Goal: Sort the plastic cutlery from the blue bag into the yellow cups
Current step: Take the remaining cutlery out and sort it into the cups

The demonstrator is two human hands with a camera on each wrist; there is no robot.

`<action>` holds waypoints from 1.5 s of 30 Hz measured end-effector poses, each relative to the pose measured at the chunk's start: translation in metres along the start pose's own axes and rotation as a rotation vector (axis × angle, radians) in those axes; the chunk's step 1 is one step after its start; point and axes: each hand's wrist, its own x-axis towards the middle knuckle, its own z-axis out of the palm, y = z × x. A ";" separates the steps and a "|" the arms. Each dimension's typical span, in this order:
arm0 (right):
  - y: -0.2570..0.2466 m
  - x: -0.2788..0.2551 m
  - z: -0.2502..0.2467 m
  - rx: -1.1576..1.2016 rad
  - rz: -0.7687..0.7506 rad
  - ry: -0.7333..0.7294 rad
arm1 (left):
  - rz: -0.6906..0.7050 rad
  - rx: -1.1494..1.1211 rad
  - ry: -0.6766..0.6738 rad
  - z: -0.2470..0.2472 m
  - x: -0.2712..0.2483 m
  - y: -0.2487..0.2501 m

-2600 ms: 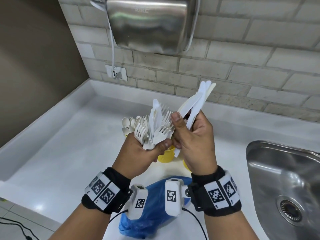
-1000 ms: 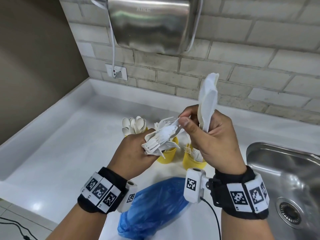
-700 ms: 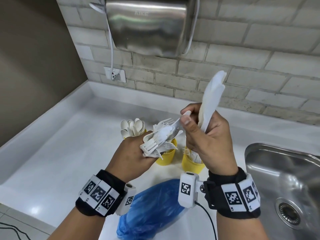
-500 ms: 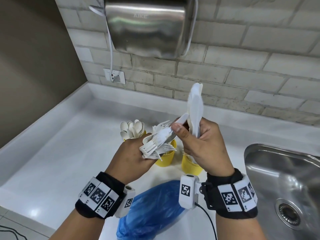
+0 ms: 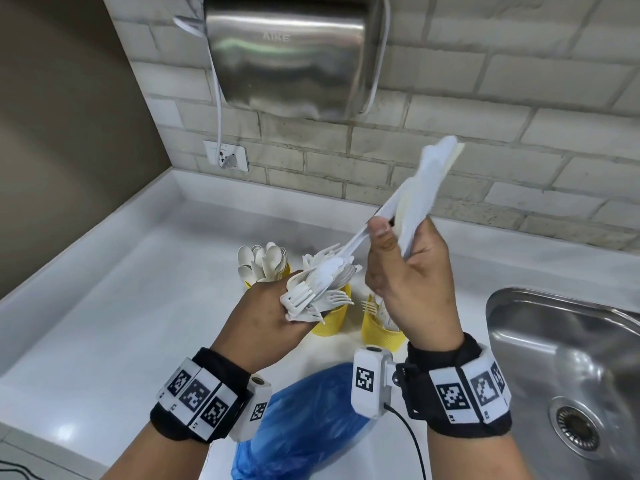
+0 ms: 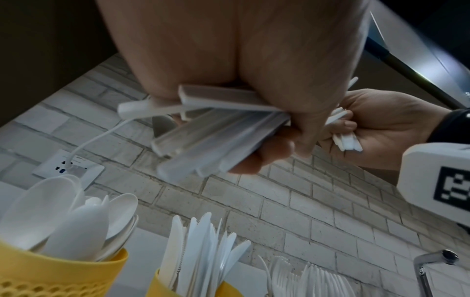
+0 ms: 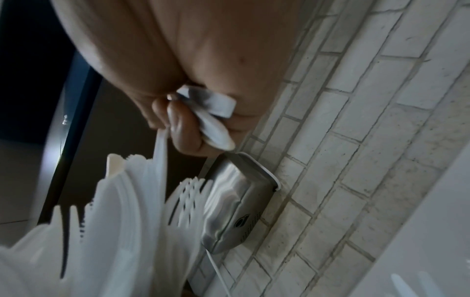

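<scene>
Left grip (image 5: 266, 317) clenches pronged white plastic forks (image 5: 320, 285); right grip (image 5: 412, 282) clasps flat serrated knives (image 5: 422, 188) above ribbed yellow cups (image 5: 330, 322).

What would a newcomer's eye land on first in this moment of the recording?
Probably the two fistfuls of white cutlery at the centre: the left hand grips a bundle of forks, and the right hand holds knives raised toward the brick wall. Next come the yellow cups behind the hands and the steel hand dryer on the wall above.
</scene>
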 end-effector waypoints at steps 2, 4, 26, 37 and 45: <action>-0.001 0.004 -0.001 0.066 -0.040 0.111 | 0.014 0.011 -0.005 0.001 0.000 -0.001; -0.003 0.007 -0.003 0.163 -0.085 0.216 | 0.022 0.023 -0.006 0.001 0.000 -0.002; 0.010 -0.015 -0.017 -0.049 -0.007 -0.057 | 0.132 0.408 0.160 0.001 0.002 0.004; 0.005 -0.021 -0.025 -0.192 0.141 -0.255 | 0.128 0.555 0.250 0.000 0.001 0.001; 0.007 -0.022 -0.027 -0.168 0.141 -0.208 | 0.108 0.574 0.238 0.002 0.001 -0.003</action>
